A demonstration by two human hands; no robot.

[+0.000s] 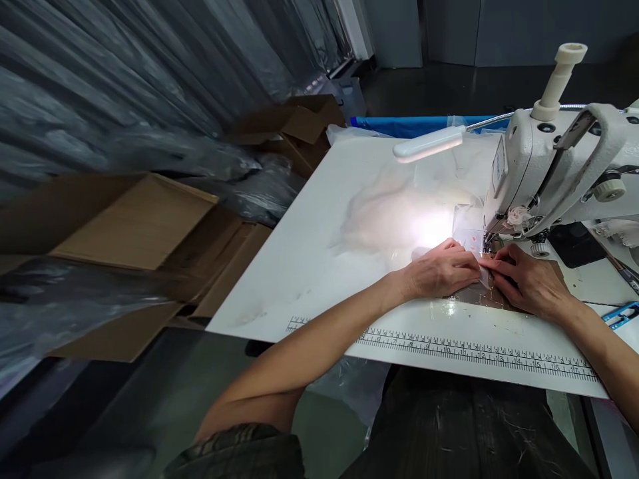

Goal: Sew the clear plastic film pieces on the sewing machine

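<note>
A white sewing machine (519, 166) stands at the right of the table, its needle area just beyond my hands. A thin, see-through whitish piece of fabric (468, 234) with small reddish marks lies left of the presser foot and runs down between my fingers. My left hand (444, 269) rests on the fabric, fingers curled and closed on it. Close by on the right, my right hand (530, 281) pinches the fabric's edge between thumb and forefinger, just below the foot. The fingertips nearly meet. The needle's tip is too small to make out.
A lit lamp (429, 144) hangs over the white table (299, 266). A printed ruler (449, 349) runs along the front edge. Blue thread snips (620, 315) and a black flat object (576, 244) lie at right. Cardboard boxes (134, 223) and plastic stand left.
</note>
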